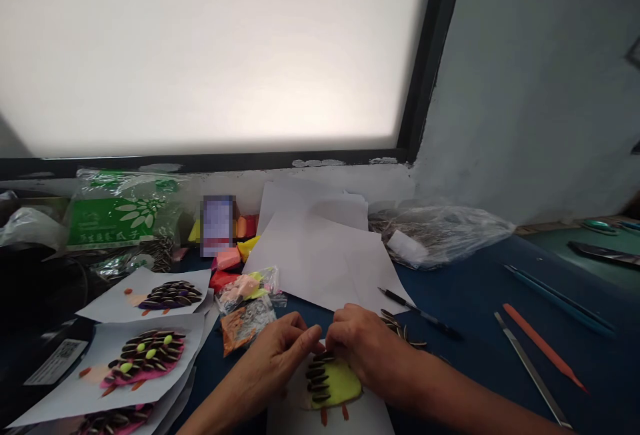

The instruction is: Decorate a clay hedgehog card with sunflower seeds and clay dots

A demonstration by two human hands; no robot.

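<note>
A flattened yellow-green clay shape [345,383] lies on a white sheet [285,418] at the front, with a column of dark striped sunflower seeds [319,378] along its left side. Two brown clay legs stick out below it. My left hand [284,351] is at the upper left of the clay, fingers curled and thumb pressed toward them. Over the clay's upper right, my right hand [367,348] has its fingers pinched together by the topmost seeds. Whatever either set of fingertips holds is hidden. Loose sunflower seeds [400,328] lie just beyond my right hand.
Finished seed-and-clay hedgehog pictures [145,358] are stacked at left. Behind are clay packets [243,335], a green seed bag [120,211], white paper [310,255] and a clear plastic bag [440,235]. A pen [420,313], orange tool [543,345], metal strip [533,371] and blue tweezers [560,298] lie right.
</note>
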